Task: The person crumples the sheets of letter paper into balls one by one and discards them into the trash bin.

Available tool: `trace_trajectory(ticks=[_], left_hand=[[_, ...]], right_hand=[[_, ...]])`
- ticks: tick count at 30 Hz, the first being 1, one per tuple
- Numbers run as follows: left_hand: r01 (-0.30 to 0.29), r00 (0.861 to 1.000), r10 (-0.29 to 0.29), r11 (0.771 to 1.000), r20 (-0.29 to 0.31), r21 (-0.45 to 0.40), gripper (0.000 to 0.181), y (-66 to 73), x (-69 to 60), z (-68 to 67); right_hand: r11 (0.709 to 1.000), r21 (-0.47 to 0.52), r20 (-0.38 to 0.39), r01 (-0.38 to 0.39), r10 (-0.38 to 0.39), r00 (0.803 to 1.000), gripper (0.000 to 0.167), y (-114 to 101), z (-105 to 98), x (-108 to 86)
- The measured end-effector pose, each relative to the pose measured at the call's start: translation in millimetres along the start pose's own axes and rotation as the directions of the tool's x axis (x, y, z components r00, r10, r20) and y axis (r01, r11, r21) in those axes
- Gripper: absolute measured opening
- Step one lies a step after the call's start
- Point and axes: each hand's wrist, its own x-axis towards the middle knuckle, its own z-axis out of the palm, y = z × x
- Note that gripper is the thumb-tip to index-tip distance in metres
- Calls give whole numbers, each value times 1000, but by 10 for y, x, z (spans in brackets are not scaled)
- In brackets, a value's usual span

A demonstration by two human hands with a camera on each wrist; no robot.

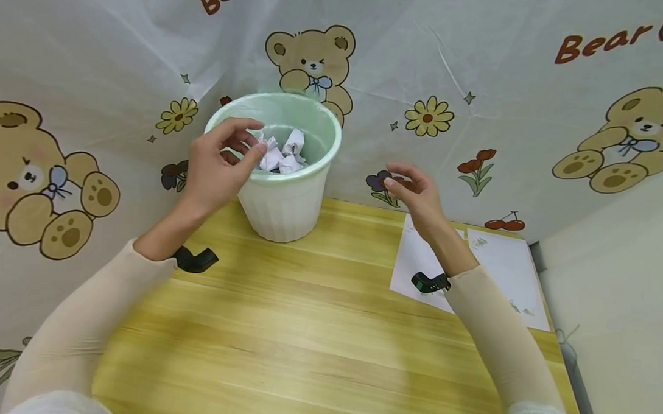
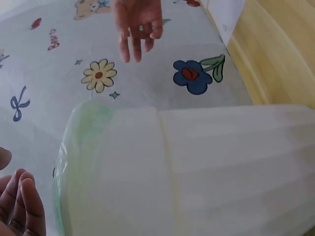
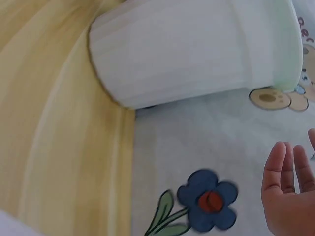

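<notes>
A white bin with a pale green liner over its rim stands at the back of the table, crumpled white paper inside it. At the bin's left rim is my left hand, fingers loosely bent and thumb near the paper; in the left wrist view the visible fingers hold nothing. To the right of the bin, my right hand hovers above the table's back edge with relaxed fingers and nothing in them. The right wrist view shows its fingers apart from the bin.
Two white sheets with small printed drawings, one partly under the right forearm and another beside it, lie on the right of the wooden table. A bear-print cloth hangs behind the bin.
</notes>
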Motion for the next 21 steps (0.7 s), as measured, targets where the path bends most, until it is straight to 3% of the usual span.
trace_trajectory(ticks=[6, 14, 17, 21], left_hand=[[-16, 999, 12, 992, -30, -127, 31, 10, -367, 93], [-59, 998, 67, 954, 19, -295, 34, -235, -924, 325], [-28, 997, 52, 943, 63, -330, 35, -346, -1104, 433], [64, 991, -18, 938, 136, -340, 34, -495, -1353, 577]], right_hand=[[999, -18, 26, -50, 50, 998, 44, 334, -329, -376], [973, -182, -29, -140, 137, 990, 33, 892, -741, -905], [949, -258, -92, -184, 166, 982, 35, 1001, -920, -1040], [894, -383, -155, -233, 186, 970, 49, 1089, -1147, -1148]])
